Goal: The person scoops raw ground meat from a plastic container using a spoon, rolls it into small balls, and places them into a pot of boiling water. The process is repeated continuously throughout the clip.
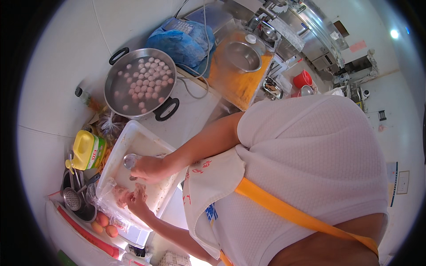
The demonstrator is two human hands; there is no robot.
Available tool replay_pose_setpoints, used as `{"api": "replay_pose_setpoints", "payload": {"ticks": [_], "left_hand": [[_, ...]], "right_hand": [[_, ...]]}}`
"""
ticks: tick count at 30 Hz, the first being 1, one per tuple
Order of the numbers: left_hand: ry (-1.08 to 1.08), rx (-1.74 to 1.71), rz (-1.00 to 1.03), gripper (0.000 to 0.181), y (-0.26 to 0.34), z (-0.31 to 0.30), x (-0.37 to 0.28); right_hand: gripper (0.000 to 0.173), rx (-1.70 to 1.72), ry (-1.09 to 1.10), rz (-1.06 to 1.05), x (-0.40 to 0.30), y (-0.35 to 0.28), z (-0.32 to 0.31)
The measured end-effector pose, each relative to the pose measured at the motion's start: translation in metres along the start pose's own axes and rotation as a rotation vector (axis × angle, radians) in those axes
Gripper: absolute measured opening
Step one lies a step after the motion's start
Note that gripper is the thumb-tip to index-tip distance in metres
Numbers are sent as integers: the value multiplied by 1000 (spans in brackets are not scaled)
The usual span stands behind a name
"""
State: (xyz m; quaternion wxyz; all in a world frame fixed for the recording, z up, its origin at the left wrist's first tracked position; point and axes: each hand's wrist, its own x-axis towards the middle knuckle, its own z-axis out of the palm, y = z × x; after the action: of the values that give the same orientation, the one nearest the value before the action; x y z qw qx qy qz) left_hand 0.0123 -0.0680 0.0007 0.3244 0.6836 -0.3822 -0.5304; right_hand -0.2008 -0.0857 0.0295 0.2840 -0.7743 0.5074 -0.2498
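My left hand (137,201) is closed around pink raw meat paste (140,191), some of it pushed up above the fist. More paste (120,195) lies against that hand, on clear plastic film (108,189) in a white plastic tray (114,149). Over the tray my right hand (151,169) has its fingers curled, and a small dark spoon-like tip (133,178) sticks out below them. A shiny round vessel (130,161) stands beside this hand, partly hidden by it. Beyond the tray, a steel pot (114,99) holds cloudy water with several pale pink meatballs (146,81).
A yellow jug (83,149), a skimmer (72,199) and several peach-like fruits (102,219) lie along the wall side. Past the black-handled pot are a blue plastic-covered scale (179,40), a cable (205,66) and a steel bowl (244,58) on a yellow board (229,88).
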Motion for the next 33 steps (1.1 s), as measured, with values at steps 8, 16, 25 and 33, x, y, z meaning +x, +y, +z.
{"api": "replay_pose_setpoints", "payload": {"ticks": [8, 16, 25, 33], "left_hand": [[44, -10, -127, 37, -48, 23, 37], [57, -32, -187, 37, -54, 6, 38], [-434, -936, 88, 38, -24, -52, 0], [101, -777, 10, 35, 63, 20, -57]], "right_hand": [[15, -1, -129, 80, -11, 6, 40], [21, -25, -231, -29, -21, 3, 36], [30, 133, -135, -73, -16, 27, 51], [10, 152, -163, 21, -14, 8, -8]]}}
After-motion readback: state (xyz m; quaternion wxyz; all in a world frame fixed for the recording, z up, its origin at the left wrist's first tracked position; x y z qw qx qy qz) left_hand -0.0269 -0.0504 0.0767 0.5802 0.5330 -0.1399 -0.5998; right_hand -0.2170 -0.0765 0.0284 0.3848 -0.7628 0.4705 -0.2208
